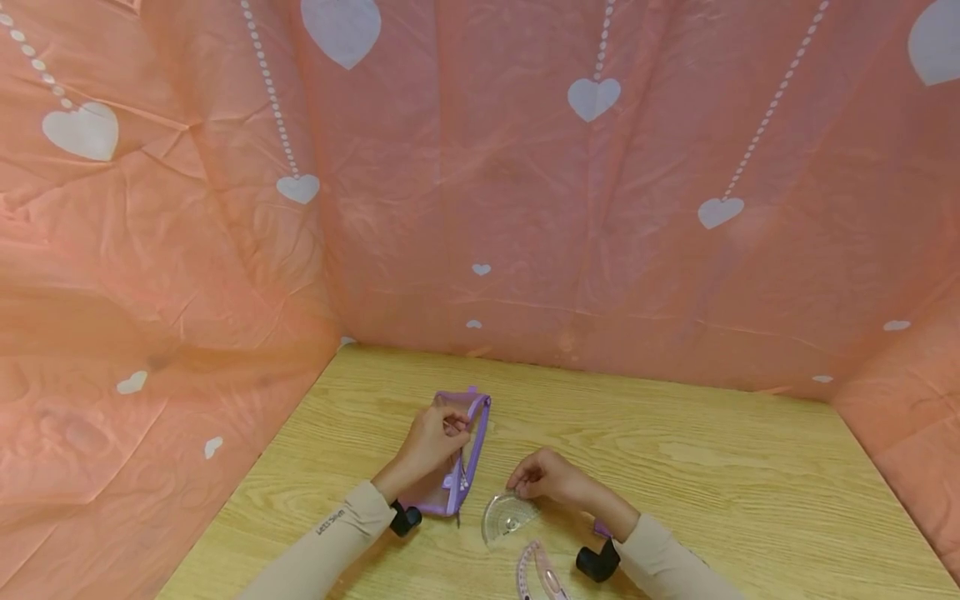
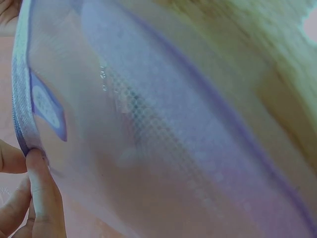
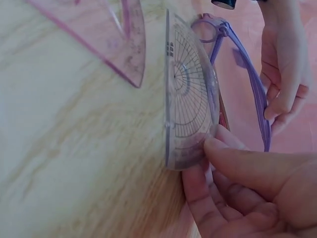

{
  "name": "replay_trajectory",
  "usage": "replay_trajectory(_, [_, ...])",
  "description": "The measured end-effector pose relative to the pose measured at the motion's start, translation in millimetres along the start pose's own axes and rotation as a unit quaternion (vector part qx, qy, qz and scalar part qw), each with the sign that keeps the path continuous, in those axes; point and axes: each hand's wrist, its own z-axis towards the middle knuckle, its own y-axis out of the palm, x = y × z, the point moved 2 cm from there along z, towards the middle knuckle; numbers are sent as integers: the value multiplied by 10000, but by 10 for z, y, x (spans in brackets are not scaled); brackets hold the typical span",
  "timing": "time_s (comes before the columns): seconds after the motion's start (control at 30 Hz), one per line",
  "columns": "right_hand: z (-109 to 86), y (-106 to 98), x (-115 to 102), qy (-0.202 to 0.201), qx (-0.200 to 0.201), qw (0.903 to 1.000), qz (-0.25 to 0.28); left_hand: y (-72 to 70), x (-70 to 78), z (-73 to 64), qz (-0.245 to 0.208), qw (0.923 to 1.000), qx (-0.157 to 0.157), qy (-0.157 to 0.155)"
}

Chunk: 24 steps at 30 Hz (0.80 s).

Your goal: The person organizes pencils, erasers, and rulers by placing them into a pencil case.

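At the left of the table lies a see-through pencil pouch (image 1: 476,454) with purple edging. My left hand (image 1: 433,435) pinches its zip edge between thumb and fingers, and the pouch mouth gapes. In the left wrist view the sheer side of the pouch (image 2: 163,148) fills most of the picture, and the thumb (image 2: 42,183) presses on the zip band. My right hand (image 1: 553,477) grips a clear half-round protractor (image 1: 502,518) by one corner, to the right of the pouch. The right wrist view shows the protractor (image 3: 190,94) tilted on edge, close over the table, with printed angle lines.
A pink see-through measuring piece (image 1: 524,573) with a curved, marked edge lies nearer the front. A small purple thing (image 1: 602,528) shows beside the right wrist. Pink sheeting with white hearts (image 1: 592,98) hangs behind and beside the wood-grain table (image 1: 675,450).
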Motion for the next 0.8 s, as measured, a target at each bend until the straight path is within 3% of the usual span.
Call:
replay_trajectory(0.3, [1, -85, 14, 184, 74, 9995, 246, -7, 10, -6, 24, 10000, -19, -6])
replay_trajectory(0.57, [2, -122, 10, 35, 8, 9993, 370, -19, 19, -12, -28, 10000, -46, -44])
replay_trajectory(0.8, [-9, -170, 22, 268, 61, 9979, 580, -26, 22, -15, 13, 10000, -65, -42])
